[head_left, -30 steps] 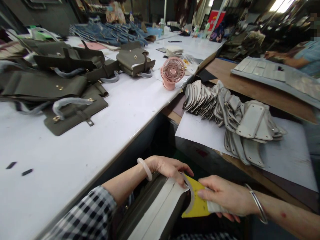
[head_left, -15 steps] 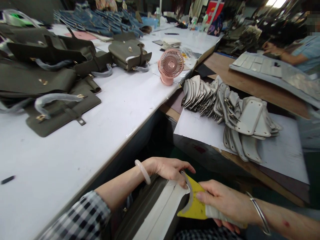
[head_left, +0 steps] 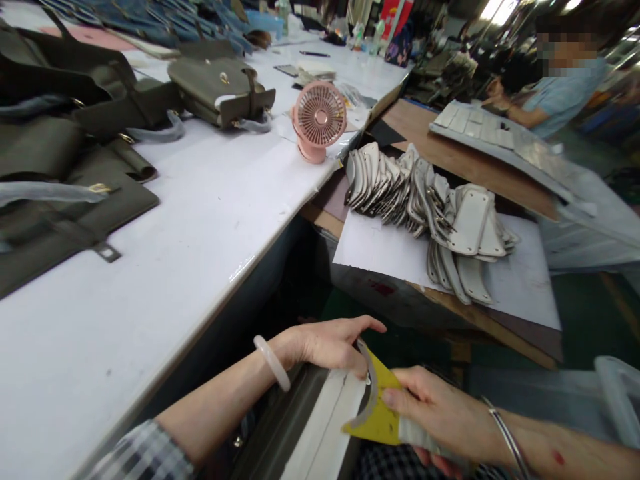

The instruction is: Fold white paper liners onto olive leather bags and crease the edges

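In the lower middle, a dark olive bag [head_left: 273, 427] lies at lap height with a long white strip [head_left: 320, 423] along it. My left hand [head_left: 333, 343], a white bangle at its wrist, grips the far end of the bag; its index finger sticks out. My right hand [head_left: 433, 403] is wrapped round the pale handle of a yellow scraper [head_left: 377, 413] with a notched, curved front edge. The curve of that edge sits against the end of the bag and strip, close by my left fingertips. My left thumb and the bag's underside are hidden.
On the white table [head_left: 190, 247] at left lie several olive bags [head_left: 215, 83]. A pink fan [head_left: 320, 117] stands near its edge. To the right, a lower board holds a pile of grey-white leather pieces [head_left: 415, 190]. A person in a blue shirt [head_left: 565, 93] works at far right.
My view has turned to the right, so the table things shift left. The scraper and both hands keep nearly the same place on the bag.
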The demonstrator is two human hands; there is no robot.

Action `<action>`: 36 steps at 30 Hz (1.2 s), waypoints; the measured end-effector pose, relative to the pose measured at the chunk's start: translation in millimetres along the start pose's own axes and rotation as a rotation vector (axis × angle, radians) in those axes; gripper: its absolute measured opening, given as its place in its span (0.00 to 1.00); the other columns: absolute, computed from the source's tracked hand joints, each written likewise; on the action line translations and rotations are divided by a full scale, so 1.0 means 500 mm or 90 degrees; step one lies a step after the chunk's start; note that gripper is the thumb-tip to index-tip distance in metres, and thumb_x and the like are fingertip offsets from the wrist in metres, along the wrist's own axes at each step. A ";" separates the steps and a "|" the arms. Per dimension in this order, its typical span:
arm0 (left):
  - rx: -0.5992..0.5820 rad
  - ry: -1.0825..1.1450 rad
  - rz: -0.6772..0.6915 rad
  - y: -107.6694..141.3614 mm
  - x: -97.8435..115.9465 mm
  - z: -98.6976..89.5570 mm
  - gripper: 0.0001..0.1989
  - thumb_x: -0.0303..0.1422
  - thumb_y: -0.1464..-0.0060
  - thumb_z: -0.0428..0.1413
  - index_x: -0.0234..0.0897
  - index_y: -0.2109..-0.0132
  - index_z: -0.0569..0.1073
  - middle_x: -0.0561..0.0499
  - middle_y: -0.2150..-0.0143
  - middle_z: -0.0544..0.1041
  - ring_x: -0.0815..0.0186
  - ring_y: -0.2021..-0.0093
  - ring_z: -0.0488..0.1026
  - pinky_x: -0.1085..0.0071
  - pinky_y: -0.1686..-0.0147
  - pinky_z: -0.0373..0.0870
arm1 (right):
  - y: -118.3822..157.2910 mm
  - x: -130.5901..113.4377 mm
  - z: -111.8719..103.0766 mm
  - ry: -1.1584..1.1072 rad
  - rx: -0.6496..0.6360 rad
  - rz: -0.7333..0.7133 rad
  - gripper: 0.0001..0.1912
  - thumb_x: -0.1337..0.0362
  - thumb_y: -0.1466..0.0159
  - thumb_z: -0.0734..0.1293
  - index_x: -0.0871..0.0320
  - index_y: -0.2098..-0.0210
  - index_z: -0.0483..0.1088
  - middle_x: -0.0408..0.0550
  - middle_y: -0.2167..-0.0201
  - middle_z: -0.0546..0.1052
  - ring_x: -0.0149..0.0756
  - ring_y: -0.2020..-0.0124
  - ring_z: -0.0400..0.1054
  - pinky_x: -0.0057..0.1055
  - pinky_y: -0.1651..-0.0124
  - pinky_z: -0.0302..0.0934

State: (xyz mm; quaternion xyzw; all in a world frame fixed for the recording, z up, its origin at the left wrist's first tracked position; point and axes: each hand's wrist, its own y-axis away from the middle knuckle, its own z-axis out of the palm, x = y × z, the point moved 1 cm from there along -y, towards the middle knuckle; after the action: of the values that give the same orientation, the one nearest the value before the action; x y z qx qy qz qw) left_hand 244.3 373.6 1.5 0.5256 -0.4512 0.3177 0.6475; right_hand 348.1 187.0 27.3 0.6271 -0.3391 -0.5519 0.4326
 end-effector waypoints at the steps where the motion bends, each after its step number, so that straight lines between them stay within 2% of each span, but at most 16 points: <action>1: 0.003 0.012 -0.001 0.000 -0.001 0.000 0.46 0.29 0.62 0.60 0.36 0.33 0.57 0.49 0.60 0.73 0.60 0.62 0.71 0.71 0.69 0.66 | 0.001 -0.001 0.003 -0.003 0.004 0.007 0.13 0.56 0.27 0.52 0.58 0.56 0.61 0.38 0.82 0.70 0.22 0.89 0.58 0.15 0.89 0.55; 7: 0.021 0.059 0.003 -0.005 -0.014 0.004 0.47 0.27 0.64 0.59 0.37 0.33 0.57 0.51 0.62 0.72 0.62 0.64 0.70 0.71 0.70 0.65 | -0.002 -0.006 0.000 0.008 0.012 0.000 0.14 0.55 0.28 0.54 0.58 0.56 0.61 0.38 0.83 0.70 0.23 0.89 0.59 0.15 0.89 0.54; 11: 0.031 0.122 0.025 -0.005 -0.020 0.008 0.47 0.26 0.66 0.58 0.36 0.34 0.57 0.49 0.59 0.72 0.62 0.64 0.70 0.69 0.69 0.66 | -0.010 0.002 0.003 -0.003 0.006 -0.019 0.16 0.52 0.30 0.56 0.58 0.56 0.62 0.38 0.83 0.69 0.23 0.89 0.58 0.15 0.89 0.54; 17: 0.053 0.202 0.048 -0.004 -0.017 0.013 0.46 0.26 0.67 0.57 0.36 0.36 0.57 0.50 0.59 0.73 0.65 0.66 0.69 0.70 0.70 0.65 | -0.019 0.012 0.038 -0.105 0.026 -0.074 0.26 0.41 0.35 0.58 0.58 0.56 0.60 0.39 0.84 0.70 0.26 0.89 0.61 0.18 0.89 0.56; 21: 0.053 0.253 0.068 0.002 -0.017 0.014 0.49 0.24 0.68 0.56 0.38 0.34 0.54 0.52 0.62 0.74 0.65 0.67 0.69 0.70 0.71 0.64 | -0.024 -0.006 0.063 -0.130 0.017 -0.105 0.29 0.37 0.39 0.58 0.58 0.58 0.60 0.40 0.85 0.70 0.27 0.89 0.60 0.18 0.89 0.54; 23: 0.070 0.283 0.078 0.014 -0.015 0.016 0.49 0.23 0.68 0.56 0.39 0.34 0.53 0.52 0.61 0.74 0.65 0.66 0.69 0.70 0.70 0.64 | -0.030 -0.015 0.076 -0.144 0.031 -0.112 0.31 0.35 0.40 0.58 0.58 0.60 0.60 0.41 0.85 0.70 0.28 0.90 0.60 0.19 0.90 0.53; 25: 0.106 0.294 0.079 0.031 -0.011 0.021 0.48 0.24 0.66 0.56 0.40 0.34 0.54 0.50 0.57 0.75 0.65 0.64 0.70 0.70 0.68 0.65 | -0.039 -0.018 0.088 -0.169 0.035 -0.117 0.32 0.33 0.42 0.57 0.58 0.61 0.60 0.42 0.86 0.70 0.28 0.90 0.60 0.19 0.90 0.52; 27: 0.177 0.278 0.072 0.055 -0.009 0.030 0.44 0.26 0.61 0.58 0.39 0.34 0.56 0.47 0.51 0.74 0.63 0.59 0.71 0.68 0.62 0.67 | -0.046 -0.014 0.099 -0.198 0.027 -0.128 0.34 0.32 0.43 0.57 0.58 0.61 0.61 0.43 0.86 0.70 0.29 0.90 0.59 0.20 0.90 0.51; 30: 0.290 0.253 0.059 0.096 -0.016 0.054 0.34 0.36 0.47 0.58 0.37 0.34 0.58 0.42 0.40 0.70 0.58 0.46 0.70 0.62 0.49 0.67 | -0.041 0.008 0.107 -0.248 -0.002 -0.143 0.38 0.30 0.45 0.59 0.59 0.58 0.62 0.44 0.85 0.71 0.30 0.90 0.60 0.23 0.89 0.53; 32: 0.348 0.242 0.040 0.124 -0.028 0.076 0.31 0.44 0.39 0.53 0.37 0.34 0.59 0.42 0.35 0.67 0.56 0.40 0.67 0.59 0.41 0.62 | -0.024 0.028 0.103 -0.268 -0.006 -0.155 0.37 0.30 0.46 0.62 0.60 0.62 0.66 0.45 0.83 0.72 0.29 0.88 0.59 0.23 0.86 0.54; 34: 0.394 0.209 0.006 0.147 -0.041 0.099 0.30 0.48 0.36 0.49 0.38 0.34 0.61 0.45 0.33 0.66 0.56 0.35 0.63 0.60 0.35 0.57 | -0.005 0.046 0.091 -0.299 0.057 -0.202 0.34 0.32 0.45 0.65 0.61 0.71 0.68 0.44 0.82 0.70 0.25 0.85 0.59 0.23 0.81 0.54; 36: 0.424 0.166 -0.031 0.160 -0.052 0.120 0.30 0.50 0.36 0.47 0.40 0.33 0.62 0.48 0.32 0.65 0.58 0.33 0.61 0.61 0.32 0.52 | 0.006 0.053 0.075 -0.372 0.176 -0.270 0.32 0.35 0.45 0.68 0.62 0.72 0.70 0.42 0.81 0.67 0.24 0.81 0.58 0.23 0.76 0.56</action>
State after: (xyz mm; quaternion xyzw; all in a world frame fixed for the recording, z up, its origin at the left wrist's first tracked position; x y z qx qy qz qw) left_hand 148.1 336.8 11.7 0.6736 -0.2239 0.4958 0.5003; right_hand 315.7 155.4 18.7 0.5518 -0.3824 -0.7336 0.1054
